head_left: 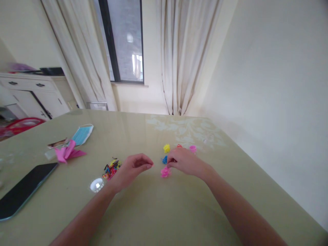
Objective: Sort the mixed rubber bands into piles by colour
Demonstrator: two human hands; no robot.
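Observation:
My left hand point(134, 169) is pinched at the fingertips, with a tiny orange-red speck showing there, too small to name. Left of that wrist lies a mixed pile of small coloured bands point(112, 168), partly hidden by the hand. My right hand point(186, 160) is closed, thumb and fingertips together, just above a pink pile point(165, 172) and beside a blue pile point(164, 159). What its fingers hold, if anything, is hidden. Beyond it are a yellow pile point(166, 148) and a red pile point(179, 146), mostly covered by the hand. A pink ring-shaped thing point(193, 148) stands farther right.
A clear round dome-shaped object point(97, 185) sits near my left forearm. Farther left on the glossy table point(159, 218) lie a dark phone point(27, 189), a pink folded paper shape point(68, 152) and a blue face mask point(82, 134). A wall point(276, 102) borders the right side.

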